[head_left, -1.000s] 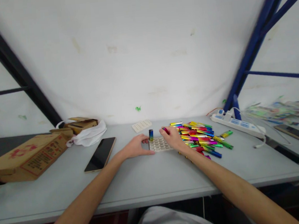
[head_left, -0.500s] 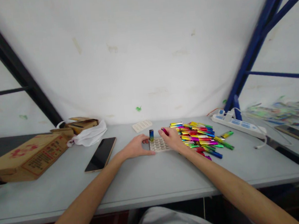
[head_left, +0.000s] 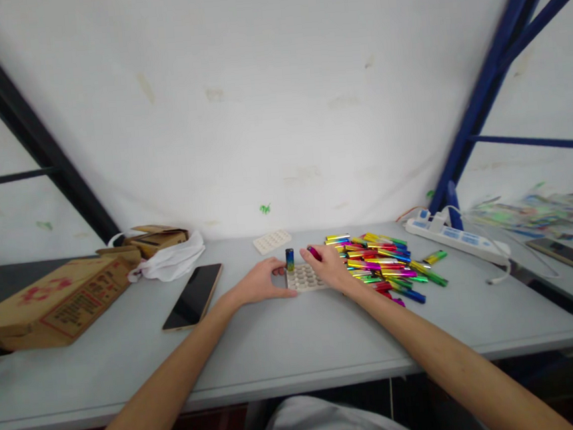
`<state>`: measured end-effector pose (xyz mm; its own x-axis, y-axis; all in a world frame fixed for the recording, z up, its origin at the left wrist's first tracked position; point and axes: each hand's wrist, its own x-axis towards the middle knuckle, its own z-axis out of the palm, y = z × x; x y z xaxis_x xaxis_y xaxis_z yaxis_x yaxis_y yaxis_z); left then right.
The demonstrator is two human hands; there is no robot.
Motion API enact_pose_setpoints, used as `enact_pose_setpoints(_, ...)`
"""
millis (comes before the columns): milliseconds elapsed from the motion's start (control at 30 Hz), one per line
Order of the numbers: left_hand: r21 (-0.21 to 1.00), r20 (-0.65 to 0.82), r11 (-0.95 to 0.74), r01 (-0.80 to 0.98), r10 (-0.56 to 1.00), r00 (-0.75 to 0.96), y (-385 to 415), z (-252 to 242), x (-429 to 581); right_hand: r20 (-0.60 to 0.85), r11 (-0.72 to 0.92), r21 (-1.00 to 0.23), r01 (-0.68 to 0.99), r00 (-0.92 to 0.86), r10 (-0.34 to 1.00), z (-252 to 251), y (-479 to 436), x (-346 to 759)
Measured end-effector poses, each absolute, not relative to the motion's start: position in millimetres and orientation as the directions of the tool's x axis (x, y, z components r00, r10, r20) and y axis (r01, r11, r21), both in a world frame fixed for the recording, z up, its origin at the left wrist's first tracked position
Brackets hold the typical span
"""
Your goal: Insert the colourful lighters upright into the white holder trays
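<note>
A small off-white tray (head_left: 305,278) with rows of round holes lies flat on the table. My left hand (head_left: 259,281) braces its left end, thumb along the near corner and fingers by the far corner. One shiny blue-and-gold cylinder (head_left: 290,259) stands upright at the tray's far left corner, close to those fingertips. Over the tray's right side, my right hand (head_left: 332,266) pinches a magenta-red shiny cylinder (head_left: 313,253), mostly hidden by the fingers. To the right of that hand lies a loose pile of metallic multicoloured cylinders (head_left: 384,263).
Behind the tray lies a second holed tray (head_left: 271,242). A black phone (head_left: 193,297), a white plastic bag (head_left: 173,260) and a cardboard box (head_left: 56,299) are on the left. On the right sits a white power strip (head_left: 456,240) with cables, beside a blue metal frame (head_left: 488,83).
My right hand has shifted very slightly left with the magenta-red cylinder. My left hand, the tray and the upright cylinder have stayed put.
</note>
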<state>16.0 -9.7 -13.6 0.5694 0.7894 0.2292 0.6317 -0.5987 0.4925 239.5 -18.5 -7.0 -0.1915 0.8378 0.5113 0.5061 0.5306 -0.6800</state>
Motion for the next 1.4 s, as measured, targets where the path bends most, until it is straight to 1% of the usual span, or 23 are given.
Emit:
enact_pose_setpoints(200, 0.498, 0.206, -0.583, 0.642, 0.799, 0.566, -10, -13, 16, 0.505, 0.54, -0.66, 0.522, -0.224, 0.833, -6, -19, 239)
enact_pose_setpoints(533, 0.496, 0.214, -0.589, 0.638, 0.795, 0.568, -9, -13, 16, 0.47, 0.537, -0.646, 0.542, -0.272, 0.84, -6, -19, 238)
enact_pose_setpoints(933, 0.475, 0.224, -0.595, 0.648, 0.794, 0.564, -10, -13, 16, 0.486, 0.516, -0.607, 0.604, -0.232, 0.843, -14, -12, 242)
enact_pose_setpoints(1033, 0.478, 0.217, -0.598, 0.643, 0.79, 0.574, -10, -13, 16, 0.5, 0.545, -0.568, 0.617, -0.267, 0.824, -16, -9, 243)
enact_pose_setpoints(1167, 0.471, 0.214, -0.597, 0.649, 0.791, 0.573, -10, -12, 16, 0.585, 0.649, -0.443, 0.618, -0.349, 0.732, -19, -3, 247)
enact_pose_setpoints(1233, 0.469, 0.216, -0.598, 0.651, 0.792, 0.572, -11, -11, 16, 0.603, 0.659, -0.392, 0.642, -0.362, 0.711, -18, -1, 248)
enact_pose_setpoints(1300, 0.466, 0.22, -0.599, 0.652, 0.792, 0.57, -11, -11, 16, 0.575, 0.635, -0.373, 0.677, -0.369, 0.731, -17, 0, 250)
enact_pose_setpoints(1400, 0.463, 0.223, -0.6, 0.652, 0.791, 0.57, -11, -12, 16, 0.504, 0.572, -0.383, 0.726, -0.355, 0.787, -14, 1, 251)
